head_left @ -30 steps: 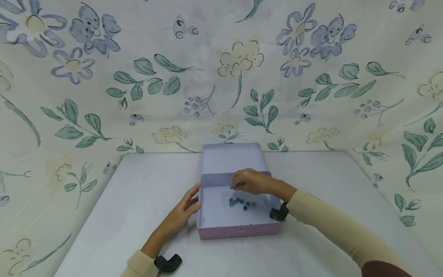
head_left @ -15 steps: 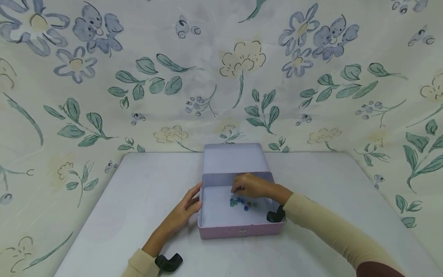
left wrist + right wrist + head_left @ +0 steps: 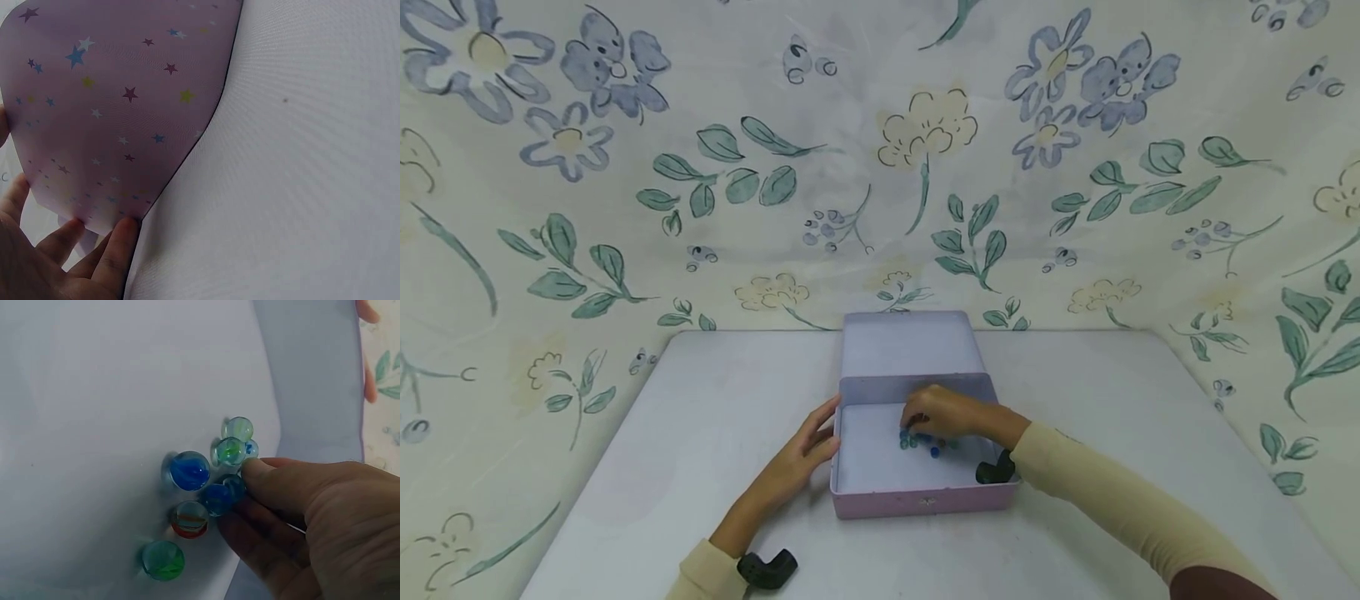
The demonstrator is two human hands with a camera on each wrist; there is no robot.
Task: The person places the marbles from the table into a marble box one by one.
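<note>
My left hand (image 3: 797, 462) rests with extended fingers against the left side of a shallow pink tin box (image 3: 925, 502), whose lid stands raised at the back. In the left wrist view, its fingertips touch the star-printed outside of the box (image 3: 125, 94). Inside the box my right hand (image 3: 947, 412) reaches low over a cluster of glass marbles. In the right wrist view, thumb and fingers close around a dark blue marble (image 3: 234, 486), partly hidden. Beside it lie a blue marble (image 3: 217, 499), a larger-looking blue marble (image 3: 189, 470), a red-streaked marble (image 3: 190, 520) and a green marble (image 3: 164, 560).
The box stands on a white table (image 3: 722, 392). Its raised lid (image 3: 913, 346) leans toward a floral cloth (image 3: 820, 167) behind the table. Black wrist cameras sit on both wrists; the right one (image 3: 996, 468) hangs over the box's right front corner.
My right hand has lowered from above the marbles down to the cluster, now covering part of it in the head view. The left hand keeps its place at the box's side.
</note>
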